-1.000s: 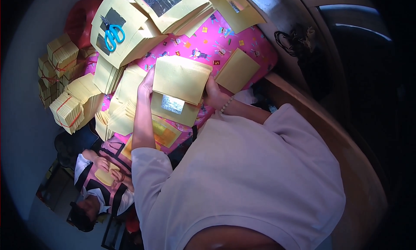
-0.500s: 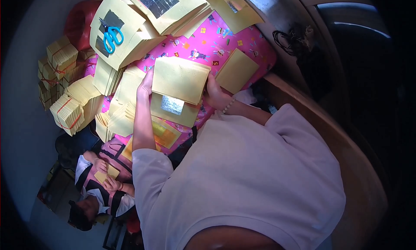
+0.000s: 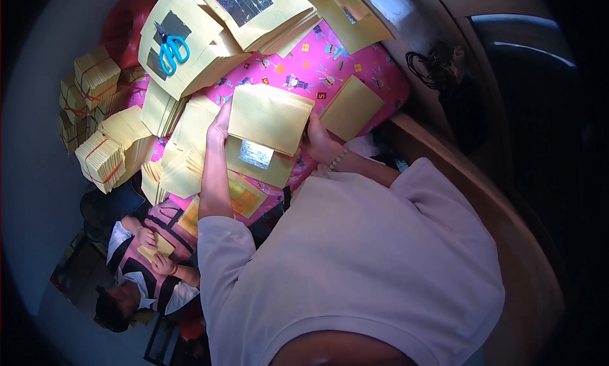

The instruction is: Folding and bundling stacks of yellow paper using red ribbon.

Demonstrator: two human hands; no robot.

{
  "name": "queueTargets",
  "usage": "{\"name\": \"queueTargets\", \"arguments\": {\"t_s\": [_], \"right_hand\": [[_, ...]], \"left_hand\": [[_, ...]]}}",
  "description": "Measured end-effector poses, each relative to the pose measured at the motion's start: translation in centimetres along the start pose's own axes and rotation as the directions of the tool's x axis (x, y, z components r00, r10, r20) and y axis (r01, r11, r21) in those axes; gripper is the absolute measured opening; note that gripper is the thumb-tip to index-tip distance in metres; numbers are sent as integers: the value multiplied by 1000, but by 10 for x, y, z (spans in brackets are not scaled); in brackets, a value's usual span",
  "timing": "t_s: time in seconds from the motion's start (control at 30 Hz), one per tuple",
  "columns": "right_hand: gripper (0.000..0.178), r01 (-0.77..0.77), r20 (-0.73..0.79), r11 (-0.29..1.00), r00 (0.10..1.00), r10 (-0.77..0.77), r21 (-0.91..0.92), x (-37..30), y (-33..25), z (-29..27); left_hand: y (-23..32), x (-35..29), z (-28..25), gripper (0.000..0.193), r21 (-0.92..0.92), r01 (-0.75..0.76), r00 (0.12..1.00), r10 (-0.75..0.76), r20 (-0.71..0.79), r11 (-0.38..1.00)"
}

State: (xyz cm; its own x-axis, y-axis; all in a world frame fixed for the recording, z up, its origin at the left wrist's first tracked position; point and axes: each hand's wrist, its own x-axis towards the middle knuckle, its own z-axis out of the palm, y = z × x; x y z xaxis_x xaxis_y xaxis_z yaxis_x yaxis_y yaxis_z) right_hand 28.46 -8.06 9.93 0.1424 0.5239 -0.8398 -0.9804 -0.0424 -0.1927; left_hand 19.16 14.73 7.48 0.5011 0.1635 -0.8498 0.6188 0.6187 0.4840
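Both hands grip a stack of manila envelopes [image 3: 269, 117] by its opposite sides. My left hand [image 3: 219, 125] is closed against the left edge, its fingers partly hidden under the stack. At the right edge is my right hand [image 3: 321, 143], a beaded bracelet on its wrist, with its fingers mostly out of sight behind the paper. Just below the stack lies a tan sheet with a silvery patch [image 3: 279, 174]. To the right, a flat manila envelope [image 3: 353, 108] rests on the pink patterned table cover [image 3: 396, 80].
Blue-handled scissors [image 3: 172, 54] lie on a tall paper pile [image 3: 202, 55] at the far left. Bundles tied with red bands [image 3: 100, 160] stand further left. A co-worker [image 3: 155, 258] sits at lower left, holding a small tan piece. Black cables [image 3: 426, 71] hang at the right.
The whole view has shifted slightly, moving the table and stack a little to the right in the picture. My hands keep the same hold; the co-worker's hands have moved slightly.
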Motion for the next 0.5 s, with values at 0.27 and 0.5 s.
{"name": "queueTargets", "arguments": {"t_s": [0.27,0.5], "right_hand": [[60,-18,-10,999,1000,18,-29,2,-2,-5],[61,-58,-77,998,995,56,-20,6,-4,-5]], "left_hand": [[-2,4,-2,54,14,-13,1000,13,-5,1000],[2,6,0,52,5,-17,1000,17,-23,1000]]}}
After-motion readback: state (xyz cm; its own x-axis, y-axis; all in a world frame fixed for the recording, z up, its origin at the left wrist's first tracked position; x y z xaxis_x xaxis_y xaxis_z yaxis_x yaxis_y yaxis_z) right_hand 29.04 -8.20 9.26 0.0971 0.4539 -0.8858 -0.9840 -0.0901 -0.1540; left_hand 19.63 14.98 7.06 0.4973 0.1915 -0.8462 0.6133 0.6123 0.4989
